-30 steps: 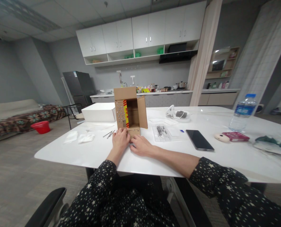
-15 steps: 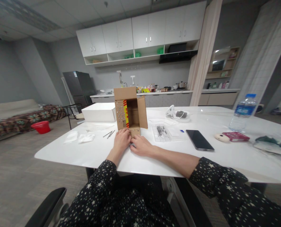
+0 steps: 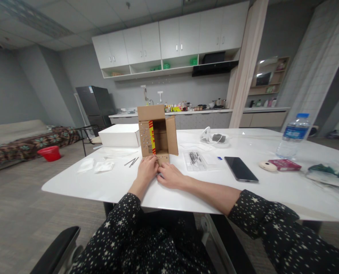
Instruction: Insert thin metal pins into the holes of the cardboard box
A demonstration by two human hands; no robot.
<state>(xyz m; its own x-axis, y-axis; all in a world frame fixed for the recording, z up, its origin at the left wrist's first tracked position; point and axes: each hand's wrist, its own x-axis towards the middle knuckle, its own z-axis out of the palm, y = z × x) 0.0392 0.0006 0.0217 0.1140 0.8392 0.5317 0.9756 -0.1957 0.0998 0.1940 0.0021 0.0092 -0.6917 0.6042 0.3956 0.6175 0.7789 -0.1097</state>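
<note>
Bucket of red plastic (image 3: 49, 153) on the floor at far left, near a sofa with a brown patterned cover (image 3: 62, 139). Dark grey upright fridge (image 3: 93, 99) behind. Next, glossy white table (image 3: 101, 186): two crumpled white tissues (image 3: 104, 166) near its left side, plain white rectangular box (image 3: 119, 136) farther back, thin dark metal tools (image 3: 133, 163) lying just beside the person's left hand.

Left hand (image 3: 147, 167): palm down, fingers bent on the near edge of the open brown cardboard box (image 3: 160, 140). Box is upright mid-table, mouth toward the person, flaps spread; left flap has small pale specks and a yellow-red strip, front flap (image 3: 162, 157) has a row of small dots. Right hand (image 3: 169, 175): rests on the table, fingers curled in at the same front flap, just beside the left. Can't tell from here if either hand is clamped on anything; fingertips hide it.

Going right: flat clear plastic case (image 3: 195, 161) with dark slim bits, white round device (image 3: 220, 140) behind it, small blue piece (image 3: 219, 158), black phone (image 3: 240, 169), cream rounded object (image 3: 267, 166) touching a magenta carton (image 3: 285, 164), clear blue-capped bottle (image 3: 291, 139) upright, crumpled green-and-white packaging (image 3: 329, 173) at far right.
</note>
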